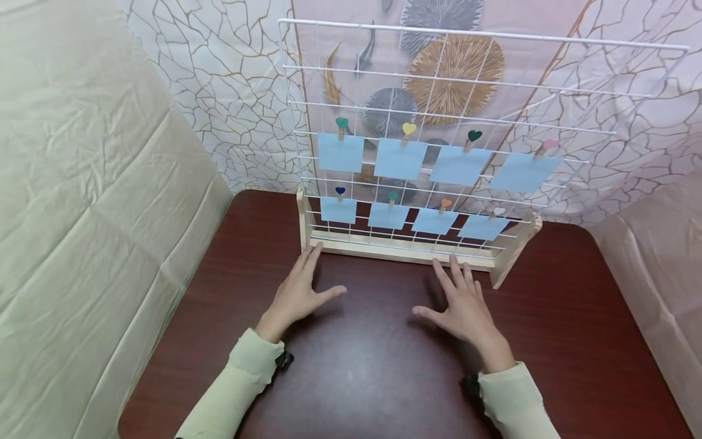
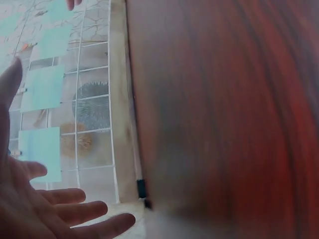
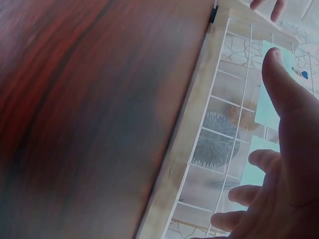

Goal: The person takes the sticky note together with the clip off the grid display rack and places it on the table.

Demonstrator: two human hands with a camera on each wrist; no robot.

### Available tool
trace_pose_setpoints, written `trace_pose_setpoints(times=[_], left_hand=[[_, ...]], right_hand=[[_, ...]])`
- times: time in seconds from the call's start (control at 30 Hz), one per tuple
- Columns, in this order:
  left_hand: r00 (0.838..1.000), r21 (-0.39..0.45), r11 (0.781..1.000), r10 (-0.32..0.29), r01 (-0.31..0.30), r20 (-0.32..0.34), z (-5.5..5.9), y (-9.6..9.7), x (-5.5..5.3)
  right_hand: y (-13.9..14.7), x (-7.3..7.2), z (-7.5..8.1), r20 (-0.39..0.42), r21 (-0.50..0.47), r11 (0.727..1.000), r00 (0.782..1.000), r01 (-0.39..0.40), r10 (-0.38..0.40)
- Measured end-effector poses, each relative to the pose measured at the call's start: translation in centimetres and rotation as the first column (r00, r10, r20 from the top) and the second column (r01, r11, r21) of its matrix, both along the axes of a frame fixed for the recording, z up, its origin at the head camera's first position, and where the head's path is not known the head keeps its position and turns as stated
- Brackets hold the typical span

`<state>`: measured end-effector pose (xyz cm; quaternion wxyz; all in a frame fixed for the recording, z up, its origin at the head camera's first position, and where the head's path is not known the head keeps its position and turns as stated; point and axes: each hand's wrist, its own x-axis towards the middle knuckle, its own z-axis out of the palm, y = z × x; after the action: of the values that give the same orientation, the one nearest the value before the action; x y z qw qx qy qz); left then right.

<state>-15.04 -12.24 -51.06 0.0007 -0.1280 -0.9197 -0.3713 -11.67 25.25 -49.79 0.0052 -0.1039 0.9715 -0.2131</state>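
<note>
A white wire grid rack (image 1: 384, 127) stands in a pale wooden base (image 1: 400, 251) on the table. Light blue paper cards (image 1: 401, 158) hang on it in two rows, each held by a small clothespin (image 1: 408, 129) topped with a coloured heart. My left hand (image 1: 298, 292) is spread, its fingertips near the left end of the base and its thumb pointing inward. Mirroring it, my right hand (image 1: 463, 305) spreads its fingers toward the right part of the base. Neither hand holds anything. In the wrist views, fingers (image 2: 75, 214) and thumb (image 3: 286, 82) stretch out in front of the grid.
The dark red-brown table (image 1: 351, 366) reaches to a patterned backdrop (image 1: 197, 67) behind the rack. Pale cloth (image 1: 82, 213) hangs along the left side, and more cloth (image 1: 658, 256) hangs on the right. The grid's top leans high above the table.
</note>
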Motion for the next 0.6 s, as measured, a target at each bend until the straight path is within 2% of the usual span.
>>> trace_pose_setpoints(times=[0.1,0.23,0.47,0.6], left_hand=[[1.0,0.118,0.993,0.003,-0.004,0.007,-0.3,-0.1,-0.3],[1.0,0.237,0.971,0.012,-0.013,0.007,-0.3,-0.1,-0.5],[1.0,0.42,0.907,0.019,-0.022,0.011,0.1,0.1,-0.5],[0.999,0.478,0.877,0.039,-0.047,0.026,0.3,0.2,-0.6]], right_hand=[[-0.3,0.0,0.0,0.005,-0.011,1.0,1.0,-0.003,0.003],[-0.8,-0.2,0.0,0.005,-0.025,1.0,1.0,-0.014,0.014],[-1.7,-0.3,0.4,0.012,-0.088,0.995,0.999,-0.035,0.036],[-2.5,-0.4,0.6,0.028,-0.117,0.992,0.998,-0.045,0.049]])
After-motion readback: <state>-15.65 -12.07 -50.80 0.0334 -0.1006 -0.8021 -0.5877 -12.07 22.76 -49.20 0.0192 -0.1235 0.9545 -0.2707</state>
